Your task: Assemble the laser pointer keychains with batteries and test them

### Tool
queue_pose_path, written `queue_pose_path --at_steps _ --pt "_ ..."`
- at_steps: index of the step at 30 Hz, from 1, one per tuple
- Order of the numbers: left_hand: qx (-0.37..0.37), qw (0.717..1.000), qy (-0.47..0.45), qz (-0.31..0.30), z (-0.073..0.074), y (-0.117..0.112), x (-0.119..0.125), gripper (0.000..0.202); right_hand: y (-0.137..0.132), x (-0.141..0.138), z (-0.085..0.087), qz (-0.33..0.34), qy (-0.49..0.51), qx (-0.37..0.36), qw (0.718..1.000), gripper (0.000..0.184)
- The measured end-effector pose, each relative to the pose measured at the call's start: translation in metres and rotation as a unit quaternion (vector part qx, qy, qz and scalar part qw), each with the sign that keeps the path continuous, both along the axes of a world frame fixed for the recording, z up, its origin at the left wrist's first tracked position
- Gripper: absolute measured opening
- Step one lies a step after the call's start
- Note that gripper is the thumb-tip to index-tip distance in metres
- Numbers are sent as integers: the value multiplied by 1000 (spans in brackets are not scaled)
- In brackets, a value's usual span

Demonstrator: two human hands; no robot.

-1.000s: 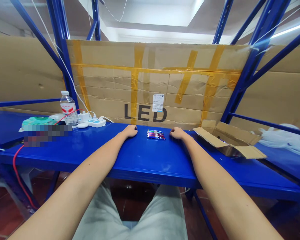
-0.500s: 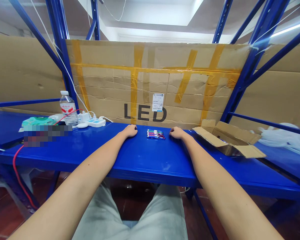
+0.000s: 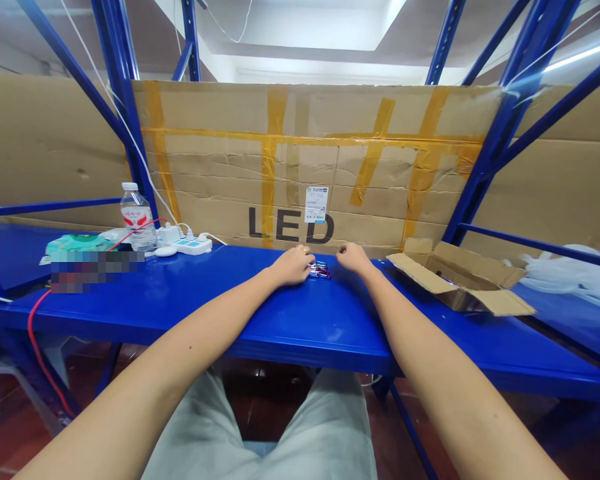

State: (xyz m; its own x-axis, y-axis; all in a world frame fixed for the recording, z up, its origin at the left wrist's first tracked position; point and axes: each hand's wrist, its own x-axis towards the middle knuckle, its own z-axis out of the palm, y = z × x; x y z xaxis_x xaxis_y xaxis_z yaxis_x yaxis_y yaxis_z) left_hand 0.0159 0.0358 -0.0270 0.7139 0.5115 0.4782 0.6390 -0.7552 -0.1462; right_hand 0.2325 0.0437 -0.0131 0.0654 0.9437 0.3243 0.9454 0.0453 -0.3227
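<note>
Several slim, shiny coloured pens (image 3: 321, 270) lie side by side on the blue table (image 3: 300, 313). My left hand (image 3: 294, 265) is over their left ends, its fingers curled down onto them and hiding that part. Whether it pinches one pen or several cannot be made out. Just right of the pens, apart from them, my right hand (image 3: 353, 258) rests near the table's back with its fingers curled in and nothing visible in them.
An open cardboard box (image 3: 460, 277) stands at the right. On the left are a water bottle (image 3: 137, 217), a white power strip (image 3: 193, 245) and a green packet (image 3: 77, 245). A large cardboard sheet (image 3: 220, 180) closes off the back, between blue posts.
My left hand has moved right, from beside the pens to over their left ends. My right hand has shifted only slightly, its fingers lifting a little.
</note>
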Motion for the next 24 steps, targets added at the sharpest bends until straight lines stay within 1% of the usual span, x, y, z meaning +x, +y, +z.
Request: queue_pose_path --at_steps 1,2,4,5,7,12,16,20,24 --pt "4 1000 27 -10 -1 -4 4 24 -3 -6 4 20 18 30 999 21" --pt "9 999 49 -13 -2 -7 6 23 -7 -11 7 55 36 29 997 20" --pt "12 997 81 -17 -3 -10 8 24 -14 -20 10 137 45 -29 989 15" --pt "12 996 89 -16 -4 -10 7 25 -16 -24 11 163 39 -49 985 13" --pt "7 995 94 -16 -4 -12 6 27 -20 -29 10 189 28 -85 978 10" --pt "-27 996 83 -25 -2 -16 6 29 -23 -30 9 204 30 -172 963 7" --pt "-50 995 78 -32 0 -19 8 26 -23 -27 10 216 25 -221 951 8" --pt "-76 994 63 -41 3 -20 6 23 -24 -26 11 221 23 -232 947 8" --pt "-113 991 49 -56 5 -21 4 19 -25 -25 13 201 33 -213 956 8"
